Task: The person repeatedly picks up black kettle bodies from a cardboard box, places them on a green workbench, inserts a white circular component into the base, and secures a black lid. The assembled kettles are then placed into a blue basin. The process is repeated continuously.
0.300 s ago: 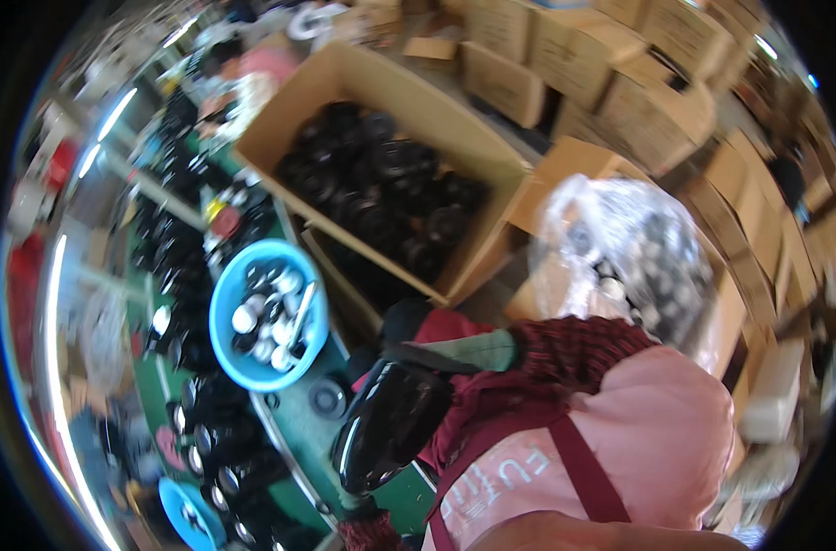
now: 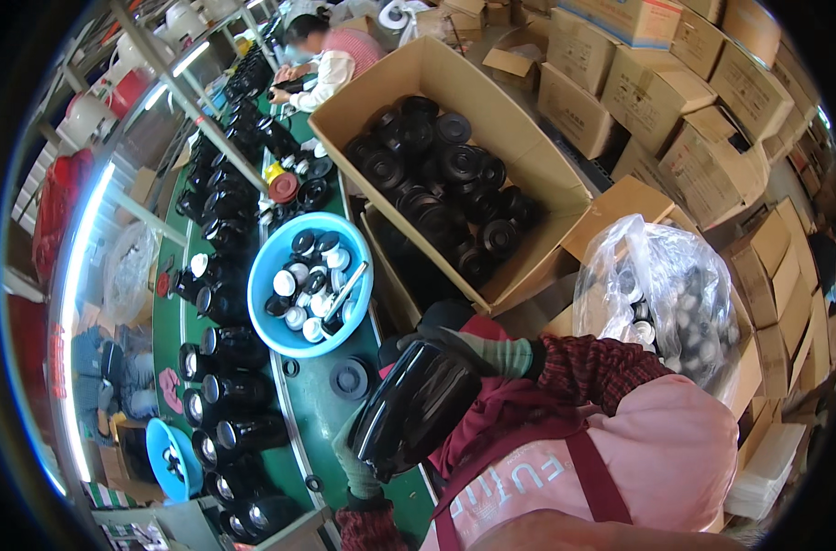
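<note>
brown cartons point(image 2: 658, 92) (some open) | co-worker point(image 2: 337, 77), pink-and-white top | glowing light tube point(image 2: 67, 321)

Pink shirt point(image 2: 652, 427): pale, large capital lettering point(image 2: 528, 473) between maroon straps point(image 2: 597, 477), at five o'clock from centre; wording only partly legible.
Brown carton point(image 2: 656, 92): dark printed lines on its side, at two o'clock; too small to read.
Blue-edged carton point(image 2: 615, 26): faint print on its side, at one o'clock; illegible.
Glazed panel: column of red marks point(image 2: 58, 360), between eight and nine o'clock; unreadable.
</note>
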Tool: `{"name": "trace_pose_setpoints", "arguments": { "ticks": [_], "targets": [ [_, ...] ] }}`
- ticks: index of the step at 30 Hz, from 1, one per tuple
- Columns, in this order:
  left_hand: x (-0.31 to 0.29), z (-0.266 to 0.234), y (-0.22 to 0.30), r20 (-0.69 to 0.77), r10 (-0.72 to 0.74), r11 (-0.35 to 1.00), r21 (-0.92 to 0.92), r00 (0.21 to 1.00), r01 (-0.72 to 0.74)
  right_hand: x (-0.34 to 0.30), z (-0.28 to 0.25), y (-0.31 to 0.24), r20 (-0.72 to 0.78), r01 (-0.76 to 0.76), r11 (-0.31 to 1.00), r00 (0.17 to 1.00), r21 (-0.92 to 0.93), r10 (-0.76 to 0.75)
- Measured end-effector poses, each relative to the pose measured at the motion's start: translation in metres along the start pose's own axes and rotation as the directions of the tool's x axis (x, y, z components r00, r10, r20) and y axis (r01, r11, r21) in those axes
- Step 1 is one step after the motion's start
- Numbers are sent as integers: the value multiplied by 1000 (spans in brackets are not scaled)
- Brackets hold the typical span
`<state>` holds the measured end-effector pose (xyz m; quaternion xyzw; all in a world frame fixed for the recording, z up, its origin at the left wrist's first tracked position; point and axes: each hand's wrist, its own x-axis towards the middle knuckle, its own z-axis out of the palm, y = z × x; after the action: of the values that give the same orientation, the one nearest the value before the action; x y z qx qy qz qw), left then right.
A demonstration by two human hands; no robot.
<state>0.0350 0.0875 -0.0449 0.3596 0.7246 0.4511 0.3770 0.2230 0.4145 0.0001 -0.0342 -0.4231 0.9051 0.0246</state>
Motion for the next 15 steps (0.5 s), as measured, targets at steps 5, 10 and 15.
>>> {"name": "trace_pose_setpoints", "arguments": {
  "ticks": [5,10,15],
  "targets": [
    [-2,43,-108,115,-37,891,-446,993,85,-5,22,1,-36,356,902,926,-244,-375],
    [-22,12,-26,-150,27,934,-348,988,-79,5,-3,-12,152,-110,991,984,82,97],
    [-13,44,-22,-139,330,936,174,933,-305,0,32,-6,-80,413,705,830,-576,-551]
  ]
}}
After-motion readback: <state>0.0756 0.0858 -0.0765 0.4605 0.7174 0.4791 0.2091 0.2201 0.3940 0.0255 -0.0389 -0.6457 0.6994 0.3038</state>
